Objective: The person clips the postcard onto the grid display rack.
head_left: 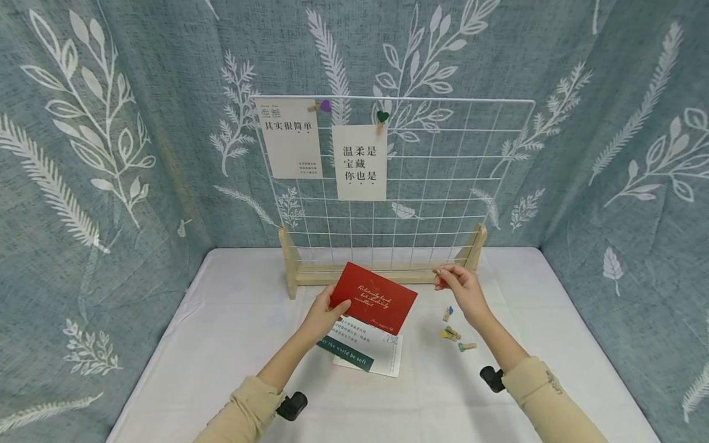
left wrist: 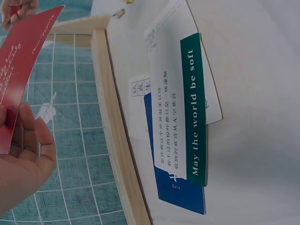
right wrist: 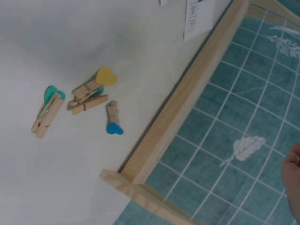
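Note:
A red card (head_left: 376,298) with pale script is tilted above the table, its left end pinched between the thumb and fingers of my left hand (head_left: 325,312). The left wrist view shows the thumb on the printed face and curled fingers behind. To the card's right, in front of the grid, my right hand (head_left: 461,290) is raised with thumb and fingertips together. In the left wrist view a small red thing (left wrist: 15,9) shows between those fingertips, mostly hidden. Below the right hand lie several wooden clothespins with heart tops: blue (right wrist: 114,119), yellow (right wrist: 93,84) and green (right wrist: 48,111).
A white wire grid (head_left: 432,178) stands on a wooden base (head_left: 365,277) at the back. Two clothespins hold white printed cards (head_left: 293,144) (head_left: 360,166) on it. Under the red card, several overlapping cards (head_left: 382,357) lie on the white tablecloth (head_left: 221,320). Patterned curtains (head_left: 88,184) surround the table.

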`<act>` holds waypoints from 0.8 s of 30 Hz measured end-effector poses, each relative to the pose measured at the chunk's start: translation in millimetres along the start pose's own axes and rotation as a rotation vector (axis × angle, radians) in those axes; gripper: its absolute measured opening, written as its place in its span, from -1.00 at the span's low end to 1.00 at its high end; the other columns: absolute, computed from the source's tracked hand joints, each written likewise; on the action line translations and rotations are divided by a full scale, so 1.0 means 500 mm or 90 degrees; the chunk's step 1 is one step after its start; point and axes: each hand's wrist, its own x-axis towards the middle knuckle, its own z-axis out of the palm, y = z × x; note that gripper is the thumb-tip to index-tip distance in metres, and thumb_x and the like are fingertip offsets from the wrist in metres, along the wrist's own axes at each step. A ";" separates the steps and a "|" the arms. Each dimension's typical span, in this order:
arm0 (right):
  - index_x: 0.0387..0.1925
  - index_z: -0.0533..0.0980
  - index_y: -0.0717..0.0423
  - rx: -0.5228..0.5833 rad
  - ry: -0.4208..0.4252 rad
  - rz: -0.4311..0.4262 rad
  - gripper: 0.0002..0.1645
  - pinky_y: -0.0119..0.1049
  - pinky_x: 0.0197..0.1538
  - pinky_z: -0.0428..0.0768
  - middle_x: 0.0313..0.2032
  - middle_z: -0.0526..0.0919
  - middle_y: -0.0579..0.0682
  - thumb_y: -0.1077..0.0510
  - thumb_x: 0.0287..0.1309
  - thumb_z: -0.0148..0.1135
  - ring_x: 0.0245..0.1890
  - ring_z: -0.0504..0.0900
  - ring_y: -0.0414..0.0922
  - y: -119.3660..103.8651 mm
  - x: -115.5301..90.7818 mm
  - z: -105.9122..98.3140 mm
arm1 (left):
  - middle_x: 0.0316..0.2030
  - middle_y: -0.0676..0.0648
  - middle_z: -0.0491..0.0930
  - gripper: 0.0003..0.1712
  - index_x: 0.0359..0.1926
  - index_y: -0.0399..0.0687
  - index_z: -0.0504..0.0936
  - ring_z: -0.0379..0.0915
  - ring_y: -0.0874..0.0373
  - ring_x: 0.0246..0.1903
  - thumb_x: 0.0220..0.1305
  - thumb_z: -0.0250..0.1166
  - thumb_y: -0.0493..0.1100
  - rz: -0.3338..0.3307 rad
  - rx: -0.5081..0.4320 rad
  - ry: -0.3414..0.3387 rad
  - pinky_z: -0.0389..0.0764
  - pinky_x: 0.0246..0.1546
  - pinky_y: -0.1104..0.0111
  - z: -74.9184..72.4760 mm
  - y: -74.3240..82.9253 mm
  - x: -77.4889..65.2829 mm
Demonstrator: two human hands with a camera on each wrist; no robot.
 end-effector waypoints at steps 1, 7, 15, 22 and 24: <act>-0.25 0.44 0.47 0.014 0.003 0.006 -0.72 -0.58 -0.33 0.53 -0.52 0.51 -0.25 0.30 0.40 -0.14 -0.48 0.49 -0.38 -0.002 -0.001 0.002 | -0.07 -0.31 0.53 -0.54 0.20 -0.34 0.29 0.49 0.11 -0.31 0.30 0.13 -0.33 0.000 0.001 0.000 0.59 -0.28 0.36 0.000 -0.001 0.000; -0.38 0.40 0.05 0.077 0.026 0.046 -0.72 -0.50 -0.38 0.37 -0.58 0.34 -0.17 0.25 0.43 -0.22 -0.54 0.30 -0.31 -0.012 -0.004 0.009 | -0.08 -0.31 0.53 -0.55 0.18 -0.35 0.30 0.48 0.11 -0.30 0.30 0.14 -0.34 0.002 -0.002 0.002 0.59 -0.29 0.34 0.003 -0.001 0.000; -0.35 0.41 0.08 0.077 0.027 0.035 -0.78 -0.52 -0.39 0.38 -0.56 0.37 -0.18 0.22 0.42 -0.14 -0.53 0.31 -0.31 -0.010 -0.011 -0.001 | -0.01 -0.31 0.51 -0.52 0.22 -0.33 0.28 0.49 0.07 -0.25 0.31 0.13 -0.31 -0.005 0.003 -0.001 0.63 -0.17 0.14 0.005 0.000 0.004; -0.28 0.38 0.10 0.090 0.034 0.065 -0.78 -0.53 -0.36 0.39 -0.52 0.34 -0.17 0.15 0.45 -0.19 -0.51 0.29 -0.31 -0.019 -0.012 -0.009 | 0.02 -0.34 0.49 -0.53 0.20 -0.35 0.28 0.52 -0.04 -0.19 0.32 0.13 -0.30 -0.003 -0.002 -0.006 0.64 -0.11 0.15 0.008 0.010 0.008; -0.24 0.38 0.07 0.096 0.028 0.069 -0.79 -0.52 -0.35 0.38 -0.51 0.29 -0.16 0.15 0.45 -0.21 -0.51 0.26 -0.30 -0.021 -0.012 -0.013 | 0.02 -0.34 0.49 -0.54 0.19 -0.35 0.29 0.53 -0.06 -0.18 0.32 0.13 -0.29 -0.001 -0.003 -0.007 0.64 -0.10 0.11 0.011 0.015 0.009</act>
